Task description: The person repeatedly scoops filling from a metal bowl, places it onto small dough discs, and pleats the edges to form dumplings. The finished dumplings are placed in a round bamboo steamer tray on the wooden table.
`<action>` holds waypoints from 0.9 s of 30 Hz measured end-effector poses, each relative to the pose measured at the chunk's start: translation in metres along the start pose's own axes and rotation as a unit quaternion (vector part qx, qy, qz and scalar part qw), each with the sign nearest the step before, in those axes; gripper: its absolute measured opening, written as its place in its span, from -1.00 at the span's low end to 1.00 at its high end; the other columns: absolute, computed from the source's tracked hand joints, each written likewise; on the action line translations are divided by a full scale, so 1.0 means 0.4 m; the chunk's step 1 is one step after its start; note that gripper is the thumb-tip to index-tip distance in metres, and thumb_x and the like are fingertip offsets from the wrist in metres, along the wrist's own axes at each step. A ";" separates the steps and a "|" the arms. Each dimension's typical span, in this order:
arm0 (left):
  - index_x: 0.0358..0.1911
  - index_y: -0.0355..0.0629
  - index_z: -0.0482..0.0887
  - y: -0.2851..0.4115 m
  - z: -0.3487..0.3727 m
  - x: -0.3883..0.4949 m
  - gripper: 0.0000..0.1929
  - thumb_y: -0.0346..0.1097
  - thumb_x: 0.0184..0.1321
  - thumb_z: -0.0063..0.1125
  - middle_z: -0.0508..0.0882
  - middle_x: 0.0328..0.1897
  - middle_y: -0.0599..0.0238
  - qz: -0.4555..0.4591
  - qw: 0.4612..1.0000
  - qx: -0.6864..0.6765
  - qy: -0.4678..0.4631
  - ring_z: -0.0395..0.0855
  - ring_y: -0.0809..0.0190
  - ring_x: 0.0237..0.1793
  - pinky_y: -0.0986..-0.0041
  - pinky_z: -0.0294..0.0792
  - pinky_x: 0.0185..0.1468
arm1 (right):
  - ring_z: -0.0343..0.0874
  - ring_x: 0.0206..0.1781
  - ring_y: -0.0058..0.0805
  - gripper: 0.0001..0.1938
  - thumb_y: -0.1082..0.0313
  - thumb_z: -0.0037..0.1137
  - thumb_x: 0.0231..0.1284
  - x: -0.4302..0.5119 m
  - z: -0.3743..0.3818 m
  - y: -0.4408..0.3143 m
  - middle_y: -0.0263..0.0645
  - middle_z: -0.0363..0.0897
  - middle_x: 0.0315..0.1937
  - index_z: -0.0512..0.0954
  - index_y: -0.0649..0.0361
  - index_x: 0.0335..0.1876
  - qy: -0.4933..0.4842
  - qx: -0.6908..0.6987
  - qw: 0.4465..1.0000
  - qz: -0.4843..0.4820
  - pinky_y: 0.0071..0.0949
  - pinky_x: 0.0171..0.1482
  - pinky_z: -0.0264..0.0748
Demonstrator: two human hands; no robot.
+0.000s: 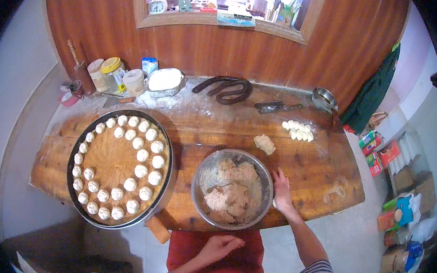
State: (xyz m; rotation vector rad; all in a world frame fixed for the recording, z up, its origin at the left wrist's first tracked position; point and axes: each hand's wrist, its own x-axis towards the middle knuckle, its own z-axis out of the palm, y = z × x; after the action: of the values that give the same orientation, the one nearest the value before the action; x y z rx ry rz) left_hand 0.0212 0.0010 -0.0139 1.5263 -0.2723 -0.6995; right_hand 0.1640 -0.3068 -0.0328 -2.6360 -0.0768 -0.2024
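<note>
A steel mixing bowl (195, 194) with pinkish minced filling (231, 199) stands at the near edge of the wooden table. My right hand (281, 187) rests against the bowl's right side, its fingers pointing forward; whether it grips anything is hidden. Over the red apron, just short of the bowl, my left hand (223, 246) hangs with bent fingers, and nothing shows in it. On the left, a large round steamer (170, 148) holds pleated buns (145, 193) in rings around its woven base. A lump of filling or dough (265, 144) lies behind the bowl, and small dough pieces (299, 131) lie in rows farther right.
Along the back are lidded jars (112, 72), a flour container (165, 81), a dough scraper (111, 102), a coiled dark strap (234, 91) and a metal bowl (324, 98). A brown block (158, 229) juts from the table's near edge. Shelves with packages stand at right.
</note>
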 end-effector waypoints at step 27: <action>-0.16 -0.16 0.65 -0.016 0.110 0.061 -0.89 -0.33 0.36 0.27 0.70 -0.20 0.39 0.063 0.994 0.055 0.072 0.62 0.33 -0.13 0.41 0.51 0.04 | 0.61 0.11 -0.01 -0.49 -0.05 0.04 0.42 -0.428 -0.047 -0.306 0.01 0.60 0.10 0.55 0.25 0.21 0.199 0.306 0.928 0.070 -0.14 0.17 0.53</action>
State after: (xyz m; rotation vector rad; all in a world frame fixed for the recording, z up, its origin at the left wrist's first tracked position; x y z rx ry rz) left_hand 0.0133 -0.0480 -0.0235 1.6419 -0.2991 -0.4790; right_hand -0.0187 -0.2116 0.0143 -1.9268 0.1619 -0.5599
